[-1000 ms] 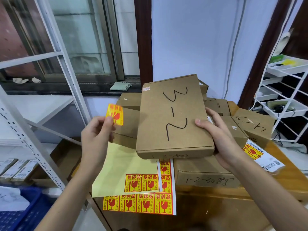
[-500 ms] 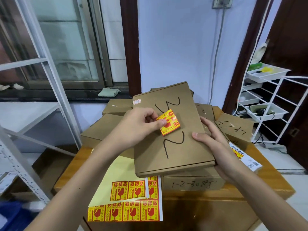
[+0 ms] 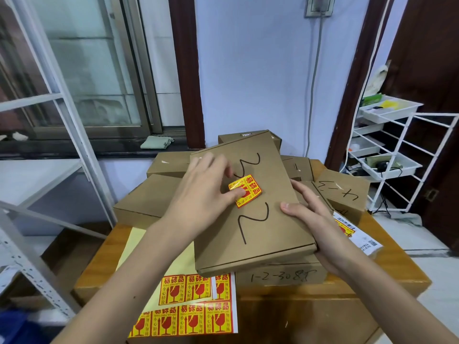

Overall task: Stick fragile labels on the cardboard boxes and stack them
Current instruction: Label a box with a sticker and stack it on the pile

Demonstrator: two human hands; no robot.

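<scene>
A wooden counter (image 3: pixel 387 276) holds piled cardboard boxes. A flat box (image 3: pixel 250 219) marked "3-2" is gripped at its right edge by the right hand (image 3: pixel 313 219). The left hand (image 3: pixel 206 194), fingers extended, thumb-presses a fragile label (image 3: pixel 248 188) onto the lid.

Fragile label (image 3: pixel 246 191) now flat on box (image 3: pixel 250 214), left hand (image 3: pixel 206 192) pressing.

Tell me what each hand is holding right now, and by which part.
The right hand grips the cardboard box by its right edge, thumb on top. The left hand holds nothing; its thumb presses the fragile label onto the box top.
</scene>
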